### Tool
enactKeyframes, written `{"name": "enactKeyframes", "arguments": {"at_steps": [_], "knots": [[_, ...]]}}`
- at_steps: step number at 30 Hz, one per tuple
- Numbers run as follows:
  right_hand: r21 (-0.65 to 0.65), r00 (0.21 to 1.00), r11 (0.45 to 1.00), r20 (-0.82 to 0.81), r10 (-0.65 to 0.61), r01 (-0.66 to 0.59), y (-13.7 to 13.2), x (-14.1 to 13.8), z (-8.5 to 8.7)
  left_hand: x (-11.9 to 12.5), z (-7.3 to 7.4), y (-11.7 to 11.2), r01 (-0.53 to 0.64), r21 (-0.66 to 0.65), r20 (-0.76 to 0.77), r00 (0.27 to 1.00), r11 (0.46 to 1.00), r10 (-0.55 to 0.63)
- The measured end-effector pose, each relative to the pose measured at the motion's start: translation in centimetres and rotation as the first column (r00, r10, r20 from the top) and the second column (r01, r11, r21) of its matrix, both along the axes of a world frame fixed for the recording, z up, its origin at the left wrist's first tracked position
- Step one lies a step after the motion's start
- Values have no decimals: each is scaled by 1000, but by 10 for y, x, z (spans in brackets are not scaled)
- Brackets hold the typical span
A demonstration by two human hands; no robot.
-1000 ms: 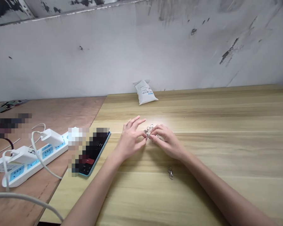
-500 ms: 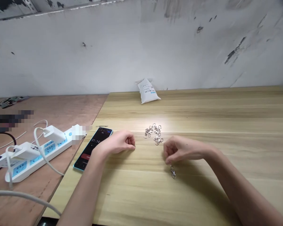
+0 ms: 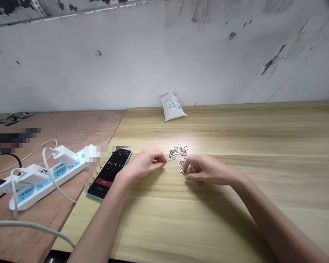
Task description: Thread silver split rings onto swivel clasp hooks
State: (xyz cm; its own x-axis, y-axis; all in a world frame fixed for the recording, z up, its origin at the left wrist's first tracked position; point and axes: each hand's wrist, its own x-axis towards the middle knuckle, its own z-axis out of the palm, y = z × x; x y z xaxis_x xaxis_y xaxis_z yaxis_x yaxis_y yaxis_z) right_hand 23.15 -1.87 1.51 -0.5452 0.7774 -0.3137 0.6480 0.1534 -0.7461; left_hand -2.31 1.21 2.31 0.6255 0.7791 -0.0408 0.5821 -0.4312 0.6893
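Several small silver swivel clasps [image 3: 178, 149] lie in a loose pile on the light wooden table. My right hand [image 3: 207, 170] reaches the near right edge of the pile, with thumb and forefinger closed about one metal clasp [image 3: 182, 171]; part of it is hidden by the fingertips. To the left of the pile, my left hand [image 3: 150, 162] rests low over the table with curled fingers, thumb and forefinger almost together. Whether anything sits between them is too small to make out.
A phone [image 3: 105, 179] showing a running timer lies beside my left forearm. Farther left, a white power strip [image 3: 55, 179] carries plugged-in chargers and white cables. A white labelled packet [image 3: 173, 107] stands at the back near the wall.
My right hand has moved left to the pile; the clasp that showed below it is gone from that spot. My left hand has shifted right, closer to the clasps.
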Motion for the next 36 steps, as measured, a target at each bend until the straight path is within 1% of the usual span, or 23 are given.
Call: {"name": "enactKeyframes", "arguments": {"at_steps": [3, 6, 9, 13, 16, 20, 23, 26, 29, 32, 36], "knots": [[161, 997, 987, 76, 3, -15, 0, -3, -3, 3, -1, 0, -12, 65, 65, 998, 998, 8], [317, 990, 948, 136, -45, -1, -2, -10, -8, 7, -1, -1, -14, 87, 108, 994, 996, 5], [407, 985, 913, 144, -93, 27, -3, -18, -14, 11, -3, -1, 5, 80, 121, 993, 997, -14], [504, 970, 861, 165, -176, 71, -5, -26, -21, 14, -4, -2, 24, 74, 91, 995, 997, -30], [533, 961, 844, 195, -198, 66, -5, -28, -24, 14, -5, -2, 20, 62, 67, 997, 998, -24], [527, 958, 849, 218, -184, 43, -4, -27, -21, 12, -4, -2, 16, 67, 16, 1000, 998, -17], [524, 959, 851, 232, -164, 19, -4, -27, -19, 10, -3, -2, 52, 62, -51, 998, 997, -49], [542, 953, 840, 262, -150, -16, -3, -28, -20, 14, -3, -5, 100, 64, -103, 990, 993, -93], [570, 948, 820, 286, -139, -52, -3, -29, -22, 21, -7, -9, 125, 133, -148, 983, 983, -105], [586, 941, 806, 310, -131, -81, -3, -28, -23, 28, -12, -12, 119, 219, -177, 981, 968, -80], [592, 933, 802, 329, -143, -86, -4, -28, -23, 29, -14, -11, 116, 224, -195, 978, 968, -72]]}}
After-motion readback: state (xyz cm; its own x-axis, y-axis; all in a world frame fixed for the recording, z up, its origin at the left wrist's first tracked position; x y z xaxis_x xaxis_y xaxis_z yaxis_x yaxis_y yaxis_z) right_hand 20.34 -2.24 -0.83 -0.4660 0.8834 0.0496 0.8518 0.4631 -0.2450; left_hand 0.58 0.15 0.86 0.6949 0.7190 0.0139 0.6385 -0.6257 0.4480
